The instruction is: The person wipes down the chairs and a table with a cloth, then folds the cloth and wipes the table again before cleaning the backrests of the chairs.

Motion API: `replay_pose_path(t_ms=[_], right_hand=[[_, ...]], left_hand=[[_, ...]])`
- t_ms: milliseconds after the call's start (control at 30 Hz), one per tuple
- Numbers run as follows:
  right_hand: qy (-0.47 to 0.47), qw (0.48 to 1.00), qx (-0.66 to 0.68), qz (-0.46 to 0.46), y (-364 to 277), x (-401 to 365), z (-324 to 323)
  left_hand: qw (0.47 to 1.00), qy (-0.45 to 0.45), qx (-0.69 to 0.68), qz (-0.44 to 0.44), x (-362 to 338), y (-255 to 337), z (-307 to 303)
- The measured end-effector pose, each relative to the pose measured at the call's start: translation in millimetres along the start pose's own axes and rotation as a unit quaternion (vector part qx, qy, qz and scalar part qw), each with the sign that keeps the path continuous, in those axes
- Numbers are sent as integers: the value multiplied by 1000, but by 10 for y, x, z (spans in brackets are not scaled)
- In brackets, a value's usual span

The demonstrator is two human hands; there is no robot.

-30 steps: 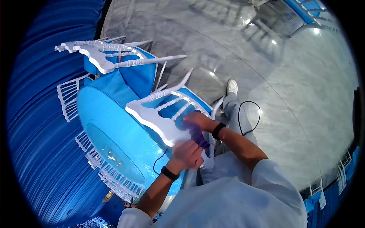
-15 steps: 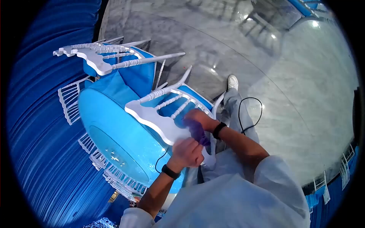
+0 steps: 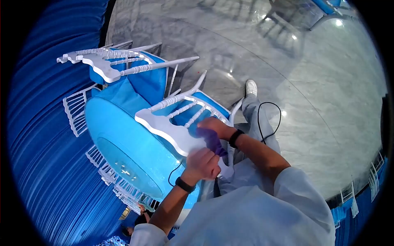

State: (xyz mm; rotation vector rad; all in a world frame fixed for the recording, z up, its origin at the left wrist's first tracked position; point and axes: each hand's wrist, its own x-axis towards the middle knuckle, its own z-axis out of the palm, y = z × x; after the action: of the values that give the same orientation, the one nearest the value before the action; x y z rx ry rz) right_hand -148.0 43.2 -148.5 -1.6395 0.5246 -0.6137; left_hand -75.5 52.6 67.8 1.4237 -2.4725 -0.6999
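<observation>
Left hand: You are closing your left hand (image 3: 203, 164) into a fist around the near end of a purple cloth (image 3: 212, 141), knuckles up, with a black band on the wrist.
Right hand: You are curling your right hand (image 3: 215, 127) down over the far end of the cloth. The fingertips are hiding underneath, and the hand appears to be clamping the cloth against the chair.
Purple cloth: It is stretching as a short, bunched strip between your two hands, touching both and lying across one end of the chair's top rail.
White chair: The curved top rail of the white chair (image 3: 164, 129) is passing just under your left hand and sweeping away to that hand's left. Thin spindles are dropping beyond your right hand toward a blue seat pad.
How the cloth is likely handling: It is looking soft, light and limp, so a full handful at each end should be holding better than a pinch at the edge.
How the chair is likely handling: It is looking stiff, glossy and probably slippery under fabric. The thick top rail or corner post is offering the safest hold, while the spindles are looking fragile.
Around your hands: A round table (image 3: 119, 139) in a blue cover is sitting just left of your left hand. A black cable (image 3: 269, 123) is looping beyond your right wrist, beside your leg.
</observation>
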Motion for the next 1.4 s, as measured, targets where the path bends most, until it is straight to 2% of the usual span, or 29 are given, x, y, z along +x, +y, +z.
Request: replay_pose_path(t_ms=[67, 167, 267, 467, 533, 567, 667, 733, 767, 800, 867, 933, 1000, 1033, 1067, 1133, 1200, 1267, 1300, 1333, 1400], right_hand=[[34, 999, 13, -14, 37, -5, 11], [-3, 1000, -6, -8, 102, -41, 35], [-16, 999, 8, 43, 104, -18, 40], [47, 996, 42, -65, -313, 23, -150], [29, 996, 58, -63, -367, 40, -206], [27, 996, 59, -62, -399, 49, -230], [-1, 998, 44, -50, -385, 42, -255], [-68, 997, -9, -22, -175, 39, -263], [-62, 992, 86, 66, 5, 51, -192], [-63, 992, 88, 64, 160, 23, -132], [-43, 998, 9, 33, 268, 45, -95], [-52, 997, 10, 64, 263, 16, -17], [-66, 997, 1, 30, 223, -2, 2], [-52, 997, 27, -43, 34, 17, -94], [-55, 997, 26, -42, -71, 27, -56], [81, 985, 127, -89, -240, 22, 58], [73, 983, 133, -105, -76, -47, 55], [-111, 992, 7, -61, -32, 81, -207], [-88, 995, 49, 9, 210, 52, -50], [-101, 994, 46, -3, 216, 62, -68], [-110, 991, 51, 52, 195, 95, -124]], left_hand=[[1000, 5, -7, 0, 19, -13, -16], [1000, 3, 1, 11, -6, -4, -16], [1000, 4, 3, 6, -31, -11, 7], [999, 48, 1, 11, -17, 1, 3], [1000, -13, 25, -2, -78, -4, 9], [1000, -12, 24, -5, -82, -5, 11], [1000, -12, 16, -2, -74, -10, 22], [999, -21, 25, -21, -98, 2, 29], [999, -22, 26, -25, -97, 15, 24], [999, -25, 23, -25, -84, 16, 12], [999, -34, 25, -24, -80, -5, 9], [1000, 1, 27, -8, -102, 0, 42], [1000, -12, 22, -9, -93, 6, 26], [999, -25, 22, -13, -85, -1, 22], [999, -22, 21, -14, -84, -16, 28], [999, -19, 29, -1, -115, -26, 30], [1000, -19, 22, -1, -140, -18, 36], [1000, -8, 29, -3, -93, -43, 25], [1000, 3, 4, -2, -47, -24, 2], [1000, 19, -16, -3, -15, -14, -12], [999, 44, -2, -12, -24, -14, -7]])
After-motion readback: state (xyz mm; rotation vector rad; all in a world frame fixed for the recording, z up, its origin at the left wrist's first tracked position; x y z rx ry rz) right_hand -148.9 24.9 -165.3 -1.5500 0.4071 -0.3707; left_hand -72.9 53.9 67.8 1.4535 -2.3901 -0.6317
